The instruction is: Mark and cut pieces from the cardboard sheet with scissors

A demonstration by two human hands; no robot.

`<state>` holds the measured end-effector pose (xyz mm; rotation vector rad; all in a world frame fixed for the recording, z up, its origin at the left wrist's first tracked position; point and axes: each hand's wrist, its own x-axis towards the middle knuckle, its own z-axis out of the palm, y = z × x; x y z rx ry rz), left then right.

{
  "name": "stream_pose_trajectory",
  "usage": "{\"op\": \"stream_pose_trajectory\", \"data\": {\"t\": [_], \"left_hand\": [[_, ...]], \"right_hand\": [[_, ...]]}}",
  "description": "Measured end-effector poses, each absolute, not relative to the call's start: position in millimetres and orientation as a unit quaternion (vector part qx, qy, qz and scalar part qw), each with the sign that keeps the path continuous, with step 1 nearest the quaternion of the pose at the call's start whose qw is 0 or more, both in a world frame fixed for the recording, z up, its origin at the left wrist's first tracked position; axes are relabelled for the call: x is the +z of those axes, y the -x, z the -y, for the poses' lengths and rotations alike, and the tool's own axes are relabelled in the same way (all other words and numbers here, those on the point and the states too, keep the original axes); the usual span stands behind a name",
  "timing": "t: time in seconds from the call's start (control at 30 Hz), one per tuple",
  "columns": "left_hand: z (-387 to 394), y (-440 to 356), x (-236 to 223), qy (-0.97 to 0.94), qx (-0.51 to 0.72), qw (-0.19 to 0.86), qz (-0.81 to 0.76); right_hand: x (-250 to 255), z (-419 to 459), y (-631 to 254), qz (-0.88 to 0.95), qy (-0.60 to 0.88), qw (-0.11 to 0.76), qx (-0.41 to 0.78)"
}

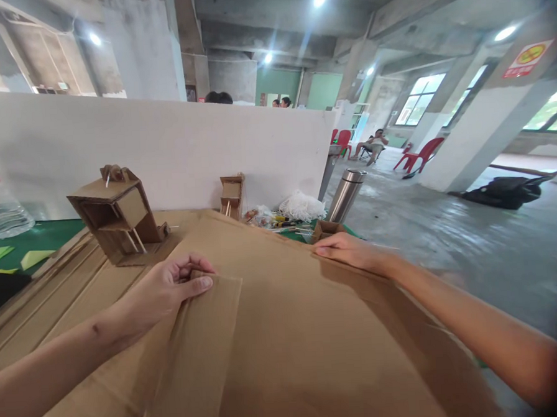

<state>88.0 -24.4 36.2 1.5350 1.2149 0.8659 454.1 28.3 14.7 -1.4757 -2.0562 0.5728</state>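
My left hand (186, 282) pinches the top corner of a long cardboard strip (211, 349) between thumb and fingers. Beneath the strip lies a large cardboard sheet (285, 332) that covers most of the table in front of me. At the sheet's right edge my right hand (341, 250) is closed, with its thumb on top and the fingers over the border. Just beyond the left hand a small cardboard box structure (118, 217) stands on the cardboard, with thin sticks inside it and a rolled piece on top.
At the back stand a smaller cardboard piece (232, 195), a pile of white string (301, 205), a small open cardboard box (327, 229) and a steel flask (347, 194). A plastic bottle (2, 204) is at far left. A white partition (186, 145) borders the table.
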Motion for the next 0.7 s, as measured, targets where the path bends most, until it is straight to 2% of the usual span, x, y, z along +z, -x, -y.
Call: {"op": "stream_pose_trajectory", "data": {"t": [0.1, 0.23, 0.4, 0.57, 0.7], "left_hand": [[11, -93, 24, -0.642, 0.347, 0.458, -0.509], [-16, -108, 2, -0.653, 0.349, 0.451, -0.498], [-44, -126, -29, -0.688, 0.335, 0.447, -0.464], [-56, -136, -47, -0.711, 0.325, 0.430, -0.452], [-55, -138, -56, -0.731, 0.320, 0.401, -0.450]], "right_hand": [[-2, -56, -425, 0.826, 0.476, 0.174, 0.244], [-19, -76, -393, 0.864, 0.445, 0.113, 0.207], [-25, -80, -394, 0.847, 0.513, 0.113, 0.080], [-25, -88, -451, 0.763, 0.632, 0.120, -0.063], [-38, -91, -491, 0.729, 0.672, 0.092, -0.093]]}}
